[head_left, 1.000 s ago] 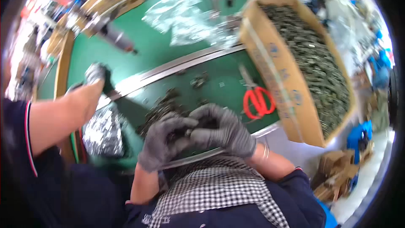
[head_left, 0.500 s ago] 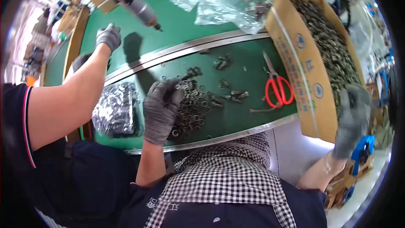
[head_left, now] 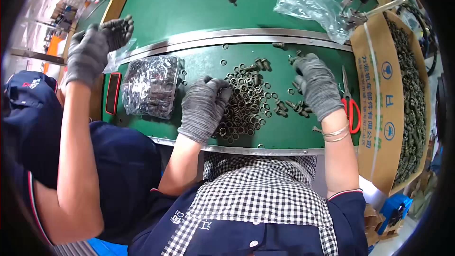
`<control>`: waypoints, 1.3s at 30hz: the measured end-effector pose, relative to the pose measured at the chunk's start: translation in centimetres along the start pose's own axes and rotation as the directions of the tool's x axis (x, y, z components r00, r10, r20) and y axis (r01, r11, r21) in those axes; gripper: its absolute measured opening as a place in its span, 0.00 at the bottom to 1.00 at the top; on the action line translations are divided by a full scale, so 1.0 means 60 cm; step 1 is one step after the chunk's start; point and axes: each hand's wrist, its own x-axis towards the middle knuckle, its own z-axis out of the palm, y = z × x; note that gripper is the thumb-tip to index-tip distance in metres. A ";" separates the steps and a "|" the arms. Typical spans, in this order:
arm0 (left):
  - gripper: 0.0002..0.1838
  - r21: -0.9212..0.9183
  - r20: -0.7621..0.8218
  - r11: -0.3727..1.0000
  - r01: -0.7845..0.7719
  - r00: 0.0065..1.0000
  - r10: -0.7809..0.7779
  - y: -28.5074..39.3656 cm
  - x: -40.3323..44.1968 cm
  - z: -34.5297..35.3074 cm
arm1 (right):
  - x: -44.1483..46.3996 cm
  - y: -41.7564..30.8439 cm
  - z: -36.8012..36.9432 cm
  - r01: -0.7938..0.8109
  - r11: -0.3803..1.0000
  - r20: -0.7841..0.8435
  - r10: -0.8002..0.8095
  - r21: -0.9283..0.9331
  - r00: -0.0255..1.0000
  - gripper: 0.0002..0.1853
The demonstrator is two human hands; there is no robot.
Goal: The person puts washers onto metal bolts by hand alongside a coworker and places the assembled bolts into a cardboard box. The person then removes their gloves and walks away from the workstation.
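Matt, ribbed knit gloves meet dull-shining metal rings on a smooth green tabletop crossed by a satin metal strip, beside a glossy, crinkled plastic bag, scissors with smooth red handles and metal blades, a matt cardboard box, 2 polished metal-looking bangles and a matt checked cloth apron

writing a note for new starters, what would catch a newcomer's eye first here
Probably the pile of metal rings on the green bench, with the gloved left hand at its left edge. Next, the big cardboard box on the right, filled with metal parts, and the red-handled scissors lying near it. The shiny plastic bag left of that hand also stands out.
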 end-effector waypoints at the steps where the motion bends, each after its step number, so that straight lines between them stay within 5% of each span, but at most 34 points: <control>1: 0.09 -0.026 0.028 1.000 0.012 1.000 -0.012 0.005 0.001 0.004 | -0.008 -0.001 -0.007 0.030 0.994 -0.004 -0.030 -0.103 1.000 0.14; 2: 0.10 -0.042 0.037 0.999 0.019 0.999 -0.017 0.004 0.004 0.013 | -0.016 -0.006 -0.016 0.058 0.977 -0.008 -0.060 -0.205 0.998 0.13; 5: 0.11 -0.034 0.058 0.999 -0.022 0.998 0.024 0.027 0.026 0.017 | -0.017 -0.002 -0.025 0.006 0.995 0.006 -0.005 -0.102 1.000 0.13; 6: 0.12 -0.038 0.042 0.998 -0.057 0.997 0.059 0.026 0.032 0.026 | -0.016 -0.018 -0.037 0.016 0.968 -0.044 -0.028 -0.252 0.999 0.12; 8: 0.12 0.039 0.077 0.996 -0.084 0.994 0.081 0.037 0.041 0.032 | -0.007 -0.004 -0.029 -0.108 0.993 -0.120 0.112 0.041 0.986 0.12; 11: 0.12 0.019 0.156 0.997 -0.076 0.985 0.072 0.043 0.054 0.043 | 0.004 0.021 -0.021 -0.074 0.996 -0.079 0.078 0.049 0.994 0.11; 13: 0.12 0.011 0.174 0.997 -0.081 0.982 0.078 0.044 0.057 0.042 | 0.005 0.017 -0.032 0.094 0.952 -0.038 -0.110 -0.291 0.993 0.11; 16: 0.12 -0.026 0.213 0.998 -0.058 0.975 0.062 0.041 0.060 0.041 | -0.003 0.003 -0.038 0.023 0.956 -0.006 -0.026 -0.291 1.000 0.10; 23: 0.12 0.007 0.240 0.996 -0.085 0.967 0.081 0.042 0.069 0.041 | -0.043 -0.007 -0.044 0.204 0.974 -0.230 -0.221 -0.095 0.948 0.09; 31: 0.10 0.032 0.305 0.988 -0.148 0.943 0.131 0.041 0.080 0.034 | -0.092 -0.040 -0.039 0.072 0.969 -0.113 -0.047 0.235 0.992 0.08; 39: 0.08 -0.003 0.265 0.968 -0.250 0.933 0.242 0.036 0.074 0.053 | -0.103 -0.055 -0.027 0.117 0.971 -0.086 -0.101 0.209 0.991 0.09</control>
